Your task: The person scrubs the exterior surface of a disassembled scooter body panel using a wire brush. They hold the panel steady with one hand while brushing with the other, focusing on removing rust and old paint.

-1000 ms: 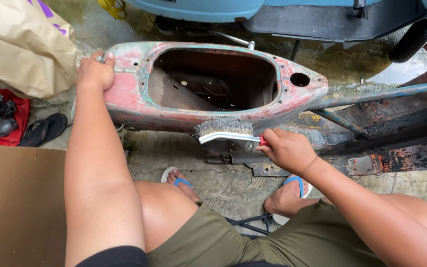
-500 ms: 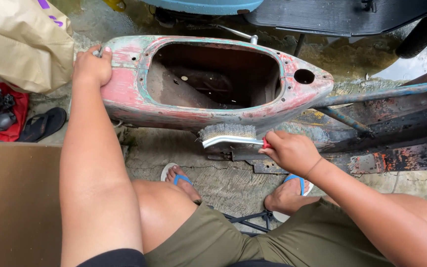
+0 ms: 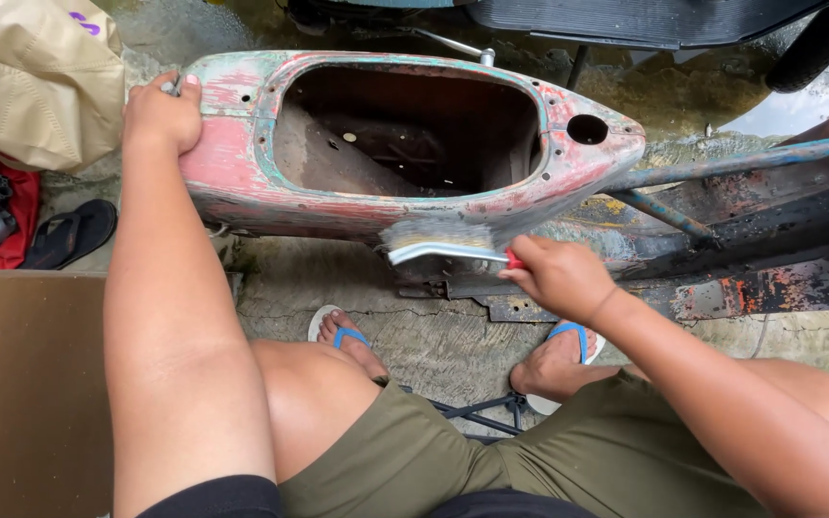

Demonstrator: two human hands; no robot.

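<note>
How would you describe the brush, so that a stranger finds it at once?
Find the big faded red metal shell with the open hollow. Along its near lower edge, the right hand presses a wire brush against it. Only this tool has grey bristles and a red handle.

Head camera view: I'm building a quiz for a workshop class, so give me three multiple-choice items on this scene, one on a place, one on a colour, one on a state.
1. Where do the wire brush's bristles press?
A. Against the shell's near side
B. Inside the hollow
C. On the ground

2. What colour are the sandal straps?
A. Red
B. Blue
C. Green

3. What is the left hand doing?
A. Hanging free
B. Holding the brush
C. Gripping the shell's end

Answers:
1. A: the wire brush, held by the right hand, lies against the near flank of the old metal shell.
2. B: blue straps cross both sandals.
3. C: the left hand clasps the shell's left end.
</note>
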